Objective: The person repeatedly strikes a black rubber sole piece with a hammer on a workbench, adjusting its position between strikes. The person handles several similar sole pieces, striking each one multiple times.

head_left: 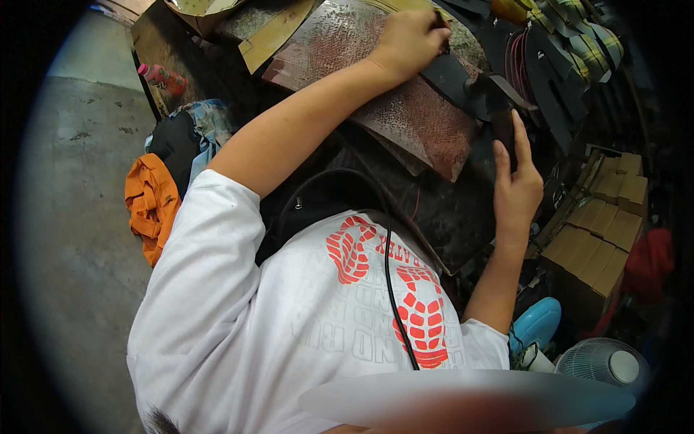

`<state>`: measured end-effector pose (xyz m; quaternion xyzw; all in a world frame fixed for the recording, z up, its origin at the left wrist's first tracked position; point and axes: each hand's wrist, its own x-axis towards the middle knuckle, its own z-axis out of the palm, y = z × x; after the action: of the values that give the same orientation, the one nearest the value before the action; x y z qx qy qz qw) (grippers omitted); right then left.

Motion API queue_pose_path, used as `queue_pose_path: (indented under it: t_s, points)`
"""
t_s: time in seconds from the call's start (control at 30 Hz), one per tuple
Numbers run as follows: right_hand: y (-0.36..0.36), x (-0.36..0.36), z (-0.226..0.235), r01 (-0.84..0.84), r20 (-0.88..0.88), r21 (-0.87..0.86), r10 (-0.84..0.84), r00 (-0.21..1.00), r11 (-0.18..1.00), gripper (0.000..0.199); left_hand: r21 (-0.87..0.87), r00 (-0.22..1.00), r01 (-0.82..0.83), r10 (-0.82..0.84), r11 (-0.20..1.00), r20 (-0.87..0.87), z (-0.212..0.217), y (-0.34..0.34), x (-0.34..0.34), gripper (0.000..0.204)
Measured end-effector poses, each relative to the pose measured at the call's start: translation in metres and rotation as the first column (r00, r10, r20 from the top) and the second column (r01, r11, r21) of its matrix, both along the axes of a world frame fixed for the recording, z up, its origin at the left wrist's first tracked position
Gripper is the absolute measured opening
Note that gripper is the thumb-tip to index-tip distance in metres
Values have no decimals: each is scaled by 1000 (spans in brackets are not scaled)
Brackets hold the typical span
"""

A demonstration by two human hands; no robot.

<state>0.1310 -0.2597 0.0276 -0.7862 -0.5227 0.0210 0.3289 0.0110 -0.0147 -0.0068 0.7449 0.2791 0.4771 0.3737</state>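
Observation:
A hammer (501,123) with a dark handle and a metal head is in my right hand (518,189), thumb and forefinger stretched along the handle. Its head is over the end of a flat black strip (454,81), on the right part of a worn, reddish-grey board (412,119). Further off, my left hand (410,45) is over the same board, next to the strip's far end. Its fingers are curled closed around something small and dark that I cannot make out.
Yellowish strips (275,36) lie at the board's far left. Black strips (557,87) and a yellow-green plaid band (596,47) hang at the right. Small cardboard boxes (589,246), a fan (607,362), a pink bottle (163,78) and orange cloth (152,199) surround the bench.

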Motion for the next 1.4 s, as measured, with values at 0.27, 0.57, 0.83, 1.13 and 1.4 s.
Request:
queue_pose_path:
  t_s: [0.27,0.57,0.83,1.13,1.4]
  points:
    - [-1,-5,-3,35,63,15,-36,997,999,52,-171,992,123,-117,978,47,-7,6,-4,19]
    - [-7,-5,77,-32,-26,421,47,999,906,45,230,991,76,-47,970,-128,3,3,-4,16]
    - [20,-17,50,-40,39,28,39,998,999,53,589,981,82,39,804,-190,13,-19,-1,13]
    - [-9,-10,2,22,45,-11,-21,999,1000,55,-247,986,162,-147,955,77,-6,5,0,19]
    - [-12,-3,-5,75,-30,-4,-75,997,997,52,-62,994,111,-112,992,-16,-7,2,0,16]
